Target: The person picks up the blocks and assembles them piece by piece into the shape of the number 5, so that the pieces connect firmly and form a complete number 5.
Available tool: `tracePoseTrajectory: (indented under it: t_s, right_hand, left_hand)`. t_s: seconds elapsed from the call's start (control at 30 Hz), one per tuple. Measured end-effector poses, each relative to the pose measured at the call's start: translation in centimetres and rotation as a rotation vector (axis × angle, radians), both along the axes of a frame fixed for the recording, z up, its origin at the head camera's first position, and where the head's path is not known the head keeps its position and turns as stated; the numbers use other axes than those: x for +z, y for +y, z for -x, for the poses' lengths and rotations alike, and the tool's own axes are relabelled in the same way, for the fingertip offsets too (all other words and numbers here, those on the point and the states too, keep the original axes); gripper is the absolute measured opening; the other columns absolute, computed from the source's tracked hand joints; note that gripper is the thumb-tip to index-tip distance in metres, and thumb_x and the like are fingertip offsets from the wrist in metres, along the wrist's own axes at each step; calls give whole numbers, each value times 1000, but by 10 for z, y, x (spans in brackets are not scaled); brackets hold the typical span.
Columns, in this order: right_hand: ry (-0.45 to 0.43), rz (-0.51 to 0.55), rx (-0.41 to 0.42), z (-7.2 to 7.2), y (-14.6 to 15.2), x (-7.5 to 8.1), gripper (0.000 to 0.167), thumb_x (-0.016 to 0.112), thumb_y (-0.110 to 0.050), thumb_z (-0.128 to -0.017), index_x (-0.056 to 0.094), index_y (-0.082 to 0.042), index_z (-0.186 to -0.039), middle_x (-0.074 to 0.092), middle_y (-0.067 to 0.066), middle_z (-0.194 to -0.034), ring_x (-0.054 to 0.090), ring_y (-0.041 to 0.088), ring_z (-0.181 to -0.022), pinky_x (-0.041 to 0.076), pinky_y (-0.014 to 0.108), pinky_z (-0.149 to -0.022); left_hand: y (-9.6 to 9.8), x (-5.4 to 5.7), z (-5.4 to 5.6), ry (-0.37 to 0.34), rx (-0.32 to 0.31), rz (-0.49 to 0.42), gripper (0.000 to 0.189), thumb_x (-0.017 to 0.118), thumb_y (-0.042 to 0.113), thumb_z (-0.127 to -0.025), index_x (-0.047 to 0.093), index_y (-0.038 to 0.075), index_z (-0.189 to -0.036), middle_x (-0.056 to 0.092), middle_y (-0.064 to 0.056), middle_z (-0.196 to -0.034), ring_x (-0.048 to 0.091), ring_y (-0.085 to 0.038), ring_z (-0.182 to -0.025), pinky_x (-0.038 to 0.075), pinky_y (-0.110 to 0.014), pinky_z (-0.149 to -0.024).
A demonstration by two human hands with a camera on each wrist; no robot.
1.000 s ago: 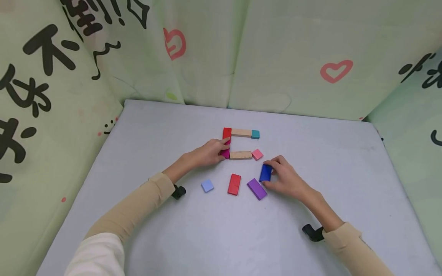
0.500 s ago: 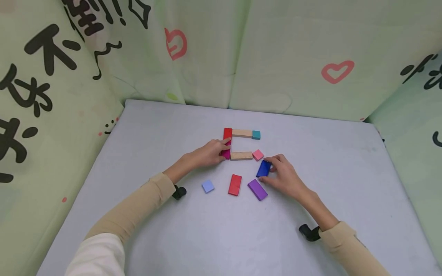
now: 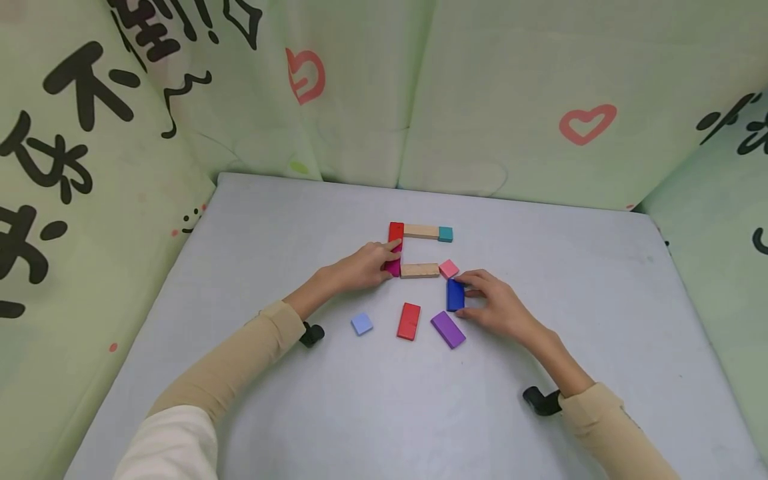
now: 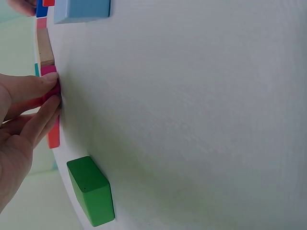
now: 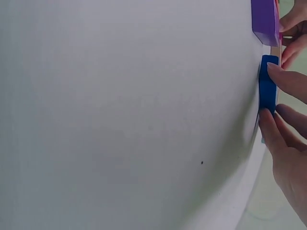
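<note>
My left hand [image 3: 366, 265] lies at the left side of the layout, fingers across a red block [image 3: 396, 230] and a magenta block [image 3: 393, 269]. In the left wrist view its thumb and fingers pinch the magenta block. My right hand [image 3: 499, 308] grips a dark blue block [image 3: 455, 295] by its two ends, thumb at the near end. That block stands lengthwise just below a small pink block [image 3: 449, 268], which sits turned at the end of a plain wooden block [image 3: 419, 271]. Another wooden block [image 3: 421, 231] runs from the red block to a teal block [image 3: 445, 234].
Nearer the body lie a purple block [image 3: 448, 330], a second red block [image 3: 409, 321] and a light blue block [image 3: 362, 324] on the white table [image 3: 384, 413]. A green block [image 4: 91, 191] shows in the left wrist view. A printed curtain [image 3: 480, 100] hangs behind the table.
My right hand has shifted the blue block leftward and turned it from slanted to nearly straight, close below the pink block. My left hand has stayed put.
</note>
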State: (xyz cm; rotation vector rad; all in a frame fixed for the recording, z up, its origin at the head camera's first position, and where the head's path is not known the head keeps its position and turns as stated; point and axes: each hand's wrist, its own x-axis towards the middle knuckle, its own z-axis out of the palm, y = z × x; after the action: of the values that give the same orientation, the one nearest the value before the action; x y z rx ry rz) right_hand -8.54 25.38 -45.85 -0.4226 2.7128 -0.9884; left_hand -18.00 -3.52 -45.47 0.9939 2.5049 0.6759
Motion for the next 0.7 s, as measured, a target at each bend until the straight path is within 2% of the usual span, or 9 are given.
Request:
tracePoseTrajectory:
  t_s: [0.1, 0.2, 0.4, 0.5, 0.63, 0.7]
  right_hand:
    - [-22, 9, 16, 2, 3, 1, 61, 80, -2, -86, 56, 1, -142, 54, 24, -143, 66, 43, -119, 55, 51, -98]
    - [-34, 15, 30, 4, 6, 1, 61, 80, -1, -86, 57, 1, -142, 54, 23, -143, 66, 43, -119, 55, 50, -98]
    - [-40, 37, 50, 7, 8, 1, 60, 81, -1, -86, 57, 1, -141, 55, 24, -140, 66, 43, -119, 55, 51, -98]
    - [-45, 44, 54, 7, 9, 0, 60, 81, -2, -86, 57, 1, -141, 55, 25, -141, 65, 44, -119, 55, 51, -98]
    - [-57, 45, 51, 8, 9, 1, 62, 81, -1, -86, 56, 0, -143, 54, 24, -142, 65, 43, -120, 54, 51, -99]
    - [-61, 46, 51, 9, 10, 1, 63, 80, -1, -86, 55, 0, -144, 53, 24, -143, 65, 43, -121, 54, 51, -99]
  left_hand:
    - [0, -1, 0, 11, 0, 8, 48, 69, 6, -98, 54, -4, -143, 37, -19, -163, 59, -30, -120, 50, -27, -86]
    - [1, -2, 0, 16, -3, 9, 48, 69, 7, -98, 54, -4, -143, 37, -19, -163, 60, -28, -116, 49, -25, -84]
    - [0, -2, 0, 11, -12, 2, 50, 68, 5, -98, 53, -4, -144, 37, -20, -163, 57, -33, -132, 50, -24, -84]
    - [0, -2, 0, 12, -13, -6, 50, 69, 6, -97, 53, -5, -143, 37, -21, -162, 56, -35, -133, 51, -24, -85]
    - [-1, -2, 0, 17, -13, -19, 50, 70, 6, -97, 54, -6, -142, 38, -22, -161, 57, -37, -133, 54, -25, -88]
    - [-1, -1, 0, 23, -14, -21, 49, 70, 5, -97, 53, -6, -142, 38, -22, -161, 53, -38, -137, 54, -29, -96]
